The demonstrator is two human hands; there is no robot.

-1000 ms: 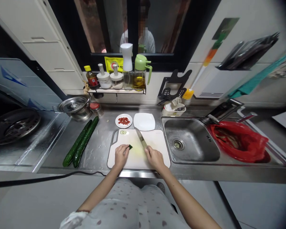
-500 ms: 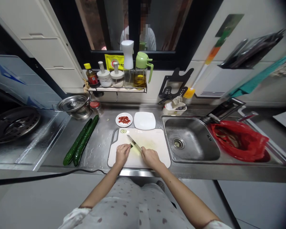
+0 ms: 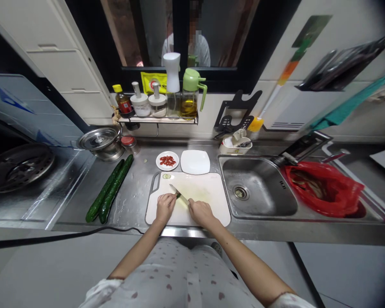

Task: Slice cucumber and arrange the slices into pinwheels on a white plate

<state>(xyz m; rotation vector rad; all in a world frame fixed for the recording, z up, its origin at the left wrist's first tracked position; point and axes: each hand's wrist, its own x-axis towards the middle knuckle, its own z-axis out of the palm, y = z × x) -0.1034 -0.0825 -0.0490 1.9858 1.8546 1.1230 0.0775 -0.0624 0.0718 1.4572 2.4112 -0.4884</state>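
Note:
My right hand (image 3: 201, 212) is closed around the handle of a kitchen knife (image 3: 174, 188), whose blade points up and left over the white cutting board (image 3: 216, 201). My left hand (image 3: 165, 207) pinches a small cucumber piece (image 3: 179, 195) right beside the blade. Most of that piece is hidden by the fingers and the knife. Thin cucumber slices (image 3: 166, 176) lie at the board's upper left corner. Behind the board stand a small plate (image 3: 159, 164) with chopped red pieces on it and a square white plate (image 3: 195, 162).
Two whole cucumbers (image 3: 111, 192) lie on the counter left of the board, near a lidded steel pot (image 3: 104, 147) and a red-lidded jar (image 3: 129, 145). To the right is a sink (image 3: 263, 205), with a red plastic bag (image 3: 336, 196) beyond. A seasoning shelf (image 3: 160, 120) hangs behind.
The knife blade has shifted slightly and shows a narrower face than before. Both hands stay almost in place, still gripping the knife and the cucumber piece.

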